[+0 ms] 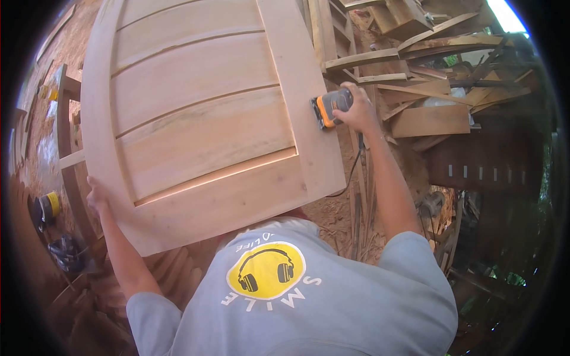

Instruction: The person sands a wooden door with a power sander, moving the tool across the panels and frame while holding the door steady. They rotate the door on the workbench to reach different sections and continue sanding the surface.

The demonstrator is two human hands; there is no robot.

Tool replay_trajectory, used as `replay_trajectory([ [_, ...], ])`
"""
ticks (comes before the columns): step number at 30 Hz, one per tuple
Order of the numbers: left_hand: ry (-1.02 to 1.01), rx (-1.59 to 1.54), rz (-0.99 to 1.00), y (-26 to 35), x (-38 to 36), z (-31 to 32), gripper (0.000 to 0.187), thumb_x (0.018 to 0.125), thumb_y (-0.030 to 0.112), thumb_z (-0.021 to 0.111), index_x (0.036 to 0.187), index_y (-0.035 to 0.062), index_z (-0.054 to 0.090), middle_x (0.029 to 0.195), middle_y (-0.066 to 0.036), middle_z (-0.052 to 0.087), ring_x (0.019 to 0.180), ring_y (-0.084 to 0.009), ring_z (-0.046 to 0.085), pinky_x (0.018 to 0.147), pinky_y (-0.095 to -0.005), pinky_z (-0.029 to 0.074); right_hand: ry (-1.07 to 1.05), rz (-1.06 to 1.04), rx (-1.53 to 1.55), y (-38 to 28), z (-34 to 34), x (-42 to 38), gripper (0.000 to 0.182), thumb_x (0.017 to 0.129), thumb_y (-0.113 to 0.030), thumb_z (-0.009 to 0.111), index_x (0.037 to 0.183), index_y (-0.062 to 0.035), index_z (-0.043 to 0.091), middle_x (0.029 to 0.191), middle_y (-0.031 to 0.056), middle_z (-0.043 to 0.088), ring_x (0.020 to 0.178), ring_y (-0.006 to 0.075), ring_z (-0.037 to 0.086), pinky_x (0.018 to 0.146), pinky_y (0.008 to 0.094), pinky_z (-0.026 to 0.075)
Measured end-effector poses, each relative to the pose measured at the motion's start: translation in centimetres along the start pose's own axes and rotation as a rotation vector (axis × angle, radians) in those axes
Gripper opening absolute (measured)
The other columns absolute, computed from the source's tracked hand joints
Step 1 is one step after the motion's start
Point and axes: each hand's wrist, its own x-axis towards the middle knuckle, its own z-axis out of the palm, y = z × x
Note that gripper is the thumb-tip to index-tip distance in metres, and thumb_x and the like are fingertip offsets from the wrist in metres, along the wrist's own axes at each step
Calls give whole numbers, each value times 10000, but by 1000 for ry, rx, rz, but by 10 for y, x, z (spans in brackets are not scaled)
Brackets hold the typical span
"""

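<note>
A pale wooden door point(196, 71) with horizontal panels and grooves lies in front of me. My right hand point(359, 110) is wrapped round an orange and grey power sander point(332, 108), which rests on the door's right-hand board near its outer edge. A dark cord hangs from the sander's side and runs beneath the door. On the left, my left hand point(97, 196) is at the door's lower left edge, with its fingers partly hidden against the wood; whether it grips the edge cannot be made out.
Scrap boards point(430, 118) are heaped at the right. A wooden frame point(71, 160) stands left of the door. Further left, a black and yellow object point(46, 209) lies near a dark bundle point(65, 252). Reddish ground shows below the door's right corner.
</note>
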Motion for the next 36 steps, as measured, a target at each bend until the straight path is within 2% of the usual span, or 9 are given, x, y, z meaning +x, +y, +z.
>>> replay_trajectory([
  [5,22,2,2,-7,12,5,1119,842,898,364,1280,-93,644,1369,-309,599,1328,-421,550,1108,-498,419,14,-64,-76,-18,7,122,771,651,-348,846,1361,-223,573,1197,207,638,1117,392,655,975,462,536],
  [8,-15,-20,22,-26,47,19,1093,854,884,375,1296,-79,640,1364,-305,604,1333,-421,545,1115,-492,414,72,-115,-94,-14,15,187,839,627,-423,851,1393,-236,566,1209,214,649,1135,369,661,988,445,533],
  [13,16,17,-3,-18,36,14,1057,871,859,394,1308,-72,635,1358,-295,614,1332,-415,548,1113,-487,416,154,-112,-61,23,33,240,883,610,-482,851,1407,-248,553,1211,222,655,1154,368,659,979,442,540],
  [19,-37,-45,44,-19,38,14,1077,857,869,407,1307,-84,630,1368,-294,609,1331,-407,552,1106,-479,423,6,-121,4,30,10,120,837,633,-456,850,1367,-187,551,1225,233,640,1148,412,640,991,477,523],
  [23,1,-12,25,-33,94,44,1109,850,866,399,1348,-107,588,1416,-276,581,1355,-410,525,1156,-462,377,42,-85,18,46,5,21,785,660,-378,856,1349,-169,543,1229,226,629,1182,407,612,1018,480,499],
  [27,-28,-34,11,-6,44,22,1078,866,847,372,1390,-75,566,1455,-263,552,1380,-401,504,1161,-476,367,18,-12,18,59,1,-82,774,679,-305,864,1357,-137,533,1255,199,634,1208,376,601,1045,458,471],
  [29,-48,-37,21,2,12,5,1062,875,837,358,1406,-60,558,1469,-257,541,1389,-397,498,1161,-482,366,28,-10,-13,68,4,-127,783,680,-306,851,1375,-187,511,1255,190,592,1187,398,597,1017,483,497],
  [33,-71,-46,47,16,-44,-29,1032,891,819,331,1437,-30,544,1498,-245,520,1407,-389,484,1160,-494,364,-10,128,-70,32,3,-198,763,702,-287,841,1382,-192,508,1264,182,562,1151,390,621,991,487,522],
  [36,-86,-79,67,3,-18,-10,1026,895,814,323,1446,-24,538,1504,-238,519,1412,-390,481,1156,-497,368,5,240,-99,-14,15,-220,759,723,-283,833,1397,-181,500,1271,192,551,1133,398,634,975,493,535],
])
